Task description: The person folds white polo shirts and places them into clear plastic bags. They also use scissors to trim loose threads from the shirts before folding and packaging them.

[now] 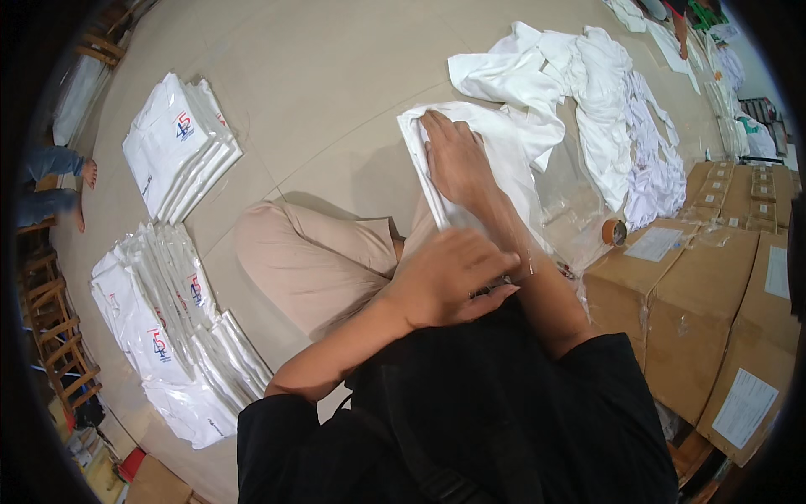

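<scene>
A folded white garment (426,191) rests upright-tilted over my lap. My right hand (456,164) grips its upper part, fingers curled at the folded edge. My left hand (453,273) is lower, by my right wrist, its fingers curled, partly blurred; what they hold is unclear beside some clear plastic (522,260). Loose white garments (592,101) lie crumpled beyond my right hand. Two groups of bagged, printed white garments (155,151) lie folded on the floor at my left.
Cardboard boxes (688,302) crowd my right, near a tape roll (613,233). Clear plastic sheets (567,206) lie beside them. Wooden chair frames (46,311) line the left edge. Another person's bare feet (80,210) are at left; another leg (680,34) shows at upper right.
</scene>
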Available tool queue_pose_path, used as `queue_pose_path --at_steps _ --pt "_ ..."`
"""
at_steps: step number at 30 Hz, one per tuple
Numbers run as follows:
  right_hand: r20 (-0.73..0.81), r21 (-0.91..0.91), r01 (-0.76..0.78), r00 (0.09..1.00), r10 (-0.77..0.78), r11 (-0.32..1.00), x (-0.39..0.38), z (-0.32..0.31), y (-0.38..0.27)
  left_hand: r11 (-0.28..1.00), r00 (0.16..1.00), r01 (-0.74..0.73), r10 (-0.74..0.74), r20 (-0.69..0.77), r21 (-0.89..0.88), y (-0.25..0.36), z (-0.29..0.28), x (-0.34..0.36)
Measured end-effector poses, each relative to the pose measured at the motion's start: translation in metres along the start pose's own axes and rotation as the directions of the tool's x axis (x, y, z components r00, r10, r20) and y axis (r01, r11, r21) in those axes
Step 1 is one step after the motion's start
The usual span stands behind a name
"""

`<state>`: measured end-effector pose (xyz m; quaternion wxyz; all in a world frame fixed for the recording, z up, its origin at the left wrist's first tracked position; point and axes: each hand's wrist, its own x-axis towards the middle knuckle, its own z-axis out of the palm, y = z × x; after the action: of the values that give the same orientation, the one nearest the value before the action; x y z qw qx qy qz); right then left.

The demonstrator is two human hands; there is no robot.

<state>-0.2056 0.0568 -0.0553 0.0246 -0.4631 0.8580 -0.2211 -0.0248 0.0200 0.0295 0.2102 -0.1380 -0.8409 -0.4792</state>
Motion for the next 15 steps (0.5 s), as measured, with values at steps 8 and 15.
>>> queue_pose_path --at_steps 8,15 --pt "-0.023 0.098 0.097 0.995 -0.095 0.990 -0.001 -0.010 -0.005 0.288 0.545 0.229 -0.829 -0.123 -0.930 -0.176 0.006 0.023" --pt "0.108 0.007 0.091 0.990 -0.091 0.996 0.007 -0.013 -0.004 -0.082 0.544 -0.022 -0.837 0.057 -0.996 -0.187 0.022 0.036"
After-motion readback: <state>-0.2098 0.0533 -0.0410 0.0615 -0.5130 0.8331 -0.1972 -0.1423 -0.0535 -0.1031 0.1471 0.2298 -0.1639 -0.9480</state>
